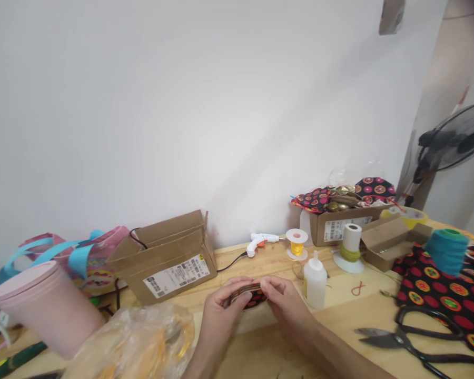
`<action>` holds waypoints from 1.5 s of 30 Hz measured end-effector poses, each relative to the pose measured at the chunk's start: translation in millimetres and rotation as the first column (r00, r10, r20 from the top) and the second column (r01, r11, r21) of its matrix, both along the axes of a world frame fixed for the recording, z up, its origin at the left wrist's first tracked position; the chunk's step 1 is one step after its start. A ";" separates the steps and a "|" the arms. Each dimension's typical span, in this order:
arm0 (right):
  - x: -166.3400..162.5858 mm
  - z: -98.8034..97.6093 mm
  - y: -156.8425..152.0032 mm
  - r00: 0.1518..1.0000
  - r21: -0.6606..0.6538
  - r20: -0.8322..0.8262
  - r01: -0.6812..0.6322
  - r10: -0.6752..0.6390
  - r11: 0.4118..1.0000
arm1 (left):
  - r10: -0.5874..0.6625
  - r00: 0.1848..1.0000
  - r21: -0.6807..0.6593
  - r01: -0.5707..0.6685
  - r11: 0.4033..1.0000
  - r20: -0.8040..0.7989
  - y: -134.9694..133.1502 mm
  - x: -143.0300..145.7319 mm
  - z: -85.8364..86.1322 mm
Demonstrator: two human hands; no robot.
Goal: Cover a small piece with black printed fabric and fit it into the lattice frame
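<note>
Pinching a small patterned fabric piece [248, 296], left hand [218, 310] and right hand [285, 301].

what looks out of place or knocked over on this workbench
The pink plastic cup at the left lies tipped on its side instead of upright. The black-handled scissors lie open on the wooden table. Both hands, left and right, hold a small patterned fabric piece.
</note>
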State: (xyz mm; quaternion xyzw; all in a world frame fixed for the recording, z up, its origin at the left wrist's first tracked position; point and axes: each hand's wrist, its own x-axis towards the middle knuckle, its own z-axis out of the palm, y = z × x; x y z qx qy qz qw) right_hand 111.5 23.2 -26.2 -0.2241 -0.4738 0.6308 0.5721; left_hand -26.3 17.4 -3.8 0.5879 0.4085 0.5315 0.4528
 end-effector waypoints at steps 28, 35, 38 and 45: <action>2.7 11.8 -3.0 0.945 -0.401 -0.325 -0.111 -0.029 0.909 | 0.143 0.823 -0.321 0.051 0.946 0.551 12.9 -6.2 -13.9; 2.5 10.9 -1.7 0.945 -0.400 -0.326 -0.130 -0.009 0.907 | 0.109 0.869 -0.246 0.015 0.969 0.483 9.1 -6.5 -11.1; 2.4 11.9 -3.0 0.949 -0.400 -0.315 -0.126 -0.007 0.908 | 0.080 0.890 -0.226 0.026 0.974 0.449 7.0 -5.1 -10.3; 3.5 6.0 -2.6 0.995 -0.366 0.026 0.099 -0.096 0.925 | 0.097 0.980 -0.151 -0.071 0.986 0.174 5.2 -5.2 -10.7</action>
